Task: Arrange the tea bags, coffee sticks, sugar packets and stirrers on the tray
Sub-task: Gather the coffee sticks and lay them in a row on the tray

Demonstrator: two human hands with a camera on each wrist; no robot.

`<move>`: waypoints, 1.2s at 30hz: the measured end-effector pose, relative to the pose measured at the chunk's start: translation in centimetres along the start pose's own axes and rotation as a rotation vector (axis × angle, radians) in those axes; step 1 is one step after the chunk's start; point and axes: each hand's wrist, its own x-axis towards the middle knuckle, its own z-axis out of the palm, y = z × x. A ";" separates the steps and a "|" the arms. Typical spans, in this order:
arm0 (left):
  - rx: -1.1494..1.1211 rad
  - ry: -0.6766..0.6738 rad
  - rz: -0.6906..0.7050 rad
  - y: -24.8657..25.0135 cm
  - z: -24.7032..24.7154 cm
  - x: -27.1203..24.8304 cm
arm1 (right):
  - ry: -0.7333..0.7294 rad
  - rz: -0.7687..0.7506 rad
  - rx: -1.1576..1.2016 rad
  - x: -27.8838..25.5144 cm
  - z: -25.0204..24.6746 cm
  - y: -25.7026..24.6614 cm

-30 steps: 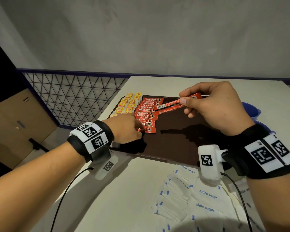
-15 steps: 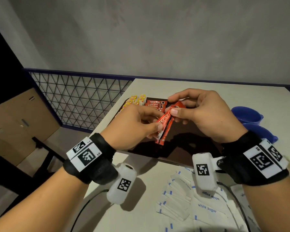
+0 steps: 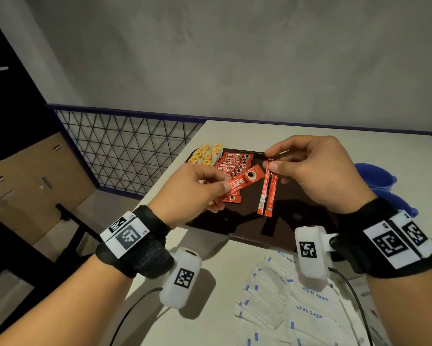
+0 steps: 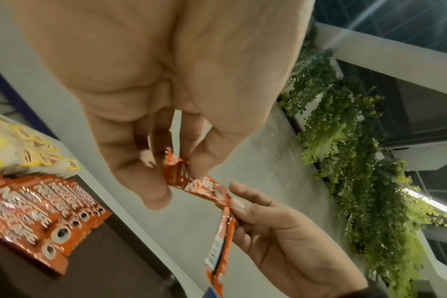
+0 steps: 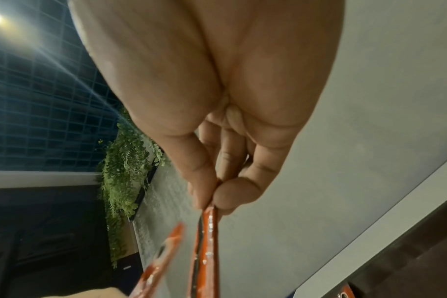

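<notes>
Just above the middle of the head frame, over the dark tray [image 3: 297,228], two lots of coffee sticks hang in the air, one in each hand. Half a second ago both hands were bunched round one red bundle; now they have drawn apart. The left hand [image 3: 192,193] pinches a single stick [image 3: 244,182] between thumb and fingers, printed face up and tilted toward the row. The right hand [image 3: 317,176] pinches the top end of what looks like two sticks [image 3: 266,193] pressed together, hanging nearly straight down and seen edge-on. I read that as one stick peeled off the bundle, likely bound for the near end of the row, with the right hand's pair to follow.

The sticks are slim, flat foil sachets, glossy red with white lettering and a cup motif, crimped at the ends; they flex a little where pinched. The laid row [image 3: 231,168] overlaps like shingles at centre left of the frame. Left of it, the yellow-tagged tea bags [image 3: 206,154] sit in soft, papery pairs at the tray's far-left corner. The tray is smooth, dark and slightly reflective, with a low rim.

At lower right, white sugar packets [image 3: 309,313] lie loose on the pale table [image 3: 309,136], matte paper with blue marks. I can see no stirrers.
</notes>
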 end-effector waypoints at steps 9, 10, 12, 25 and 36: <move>0.806 -0.222 -0.067 -1.6 -2.3 4.3 | 0.028 -0.021 -0.014 0.2 -0.7 0.3; 0.845 -0.244 -0.057 -1.7 -2.2 4.7 | 0.029 -0.022 -0.017 0.2 -0.7 0.3; 0.902 -0.271 -0.027 -1.8 -1.9 5.5 | 0.035 -0.027 -0.017 0.3 -0.9 0.4; 1.079 -0.399 0.016 -2.4 0.6 7.1 | 0.045 -0.026 -0.020 0.4 -1.0 0.7; 1.142 -0.399 0.066 -2.8 1.7 6.4 | 0.043 -0.031 -0.014 0.4 -0.9 0.6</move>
